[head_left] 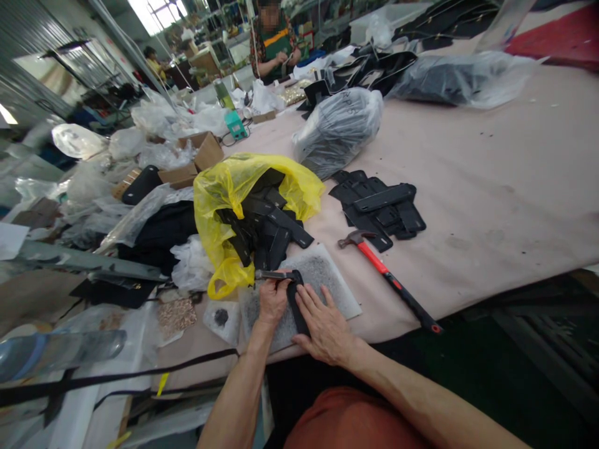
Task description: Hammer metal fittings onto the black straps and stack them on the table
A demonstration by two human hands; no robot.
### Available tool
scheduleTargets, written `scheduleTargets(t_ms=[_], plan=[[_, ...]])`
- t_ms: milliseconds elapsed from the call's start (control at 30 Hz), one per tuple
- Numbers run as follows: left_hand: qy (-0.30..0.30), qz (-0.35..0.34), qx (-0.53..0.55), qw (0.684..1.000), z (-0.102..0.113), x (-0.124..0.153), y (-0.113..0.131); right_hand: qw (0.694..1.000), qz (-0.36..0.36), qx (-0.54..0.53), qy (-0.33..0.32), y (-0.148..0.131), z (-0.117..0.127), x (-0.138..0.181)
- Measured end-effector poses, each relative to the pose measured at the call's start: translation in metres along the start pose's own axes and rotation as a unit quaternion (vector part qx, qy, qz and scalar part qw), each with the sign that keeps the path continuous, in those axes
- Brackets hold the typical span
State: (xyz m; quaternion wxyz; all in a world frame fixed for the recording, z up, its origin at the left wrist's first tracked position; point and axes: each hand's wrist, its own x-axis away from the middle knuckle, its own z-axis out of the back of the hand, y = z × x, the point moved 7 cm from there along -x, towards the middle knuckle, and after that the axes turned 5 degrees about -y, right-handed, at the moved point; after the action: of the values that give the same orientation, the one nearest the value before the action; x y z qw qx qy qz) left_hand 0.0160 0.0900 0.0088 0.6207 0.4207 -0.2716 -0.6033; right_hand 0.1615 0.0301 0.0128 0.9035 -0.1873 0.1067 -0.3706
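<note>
Gripping metal tool (pixel 276 274): left hand (pixel 272 300) is clenching it over the black strap (pixel 299 317)
Right hand (pixel 326 328): is pressing that strap flat, palm open
Hammer (pixel 388 274): is lying untouched; I reckon striking is needing a freed hand

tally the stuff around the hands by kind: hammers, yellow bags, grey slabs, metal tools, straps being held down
hammer: 1
yellow plastic bag: 1
grey slab: 1
metal tool: 1
black strap: 1
total: 5
</note>
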Motion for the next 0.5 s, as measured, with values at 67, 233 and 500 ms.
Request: scheduleTargets(t_ms=[67,233,500], plan=[[-0.010,-0.017,-0.011,1.000,-0.001,-0.001,0.003,1.000,-0.002,-0.001,0.000,0.000,0.000,0.000],[-0.024,-0.041,-0.059,0.997,-0.005,-0.004,0.007,1.000,-0.005,-0.009,0.004,0.000,0.000,0.001],[-0.018,-0.052,-0.170,0.984,-0.017,-0.002,0.005,0.998,-0.018,-0.052,0.035,0.016,0.030,0.002]])
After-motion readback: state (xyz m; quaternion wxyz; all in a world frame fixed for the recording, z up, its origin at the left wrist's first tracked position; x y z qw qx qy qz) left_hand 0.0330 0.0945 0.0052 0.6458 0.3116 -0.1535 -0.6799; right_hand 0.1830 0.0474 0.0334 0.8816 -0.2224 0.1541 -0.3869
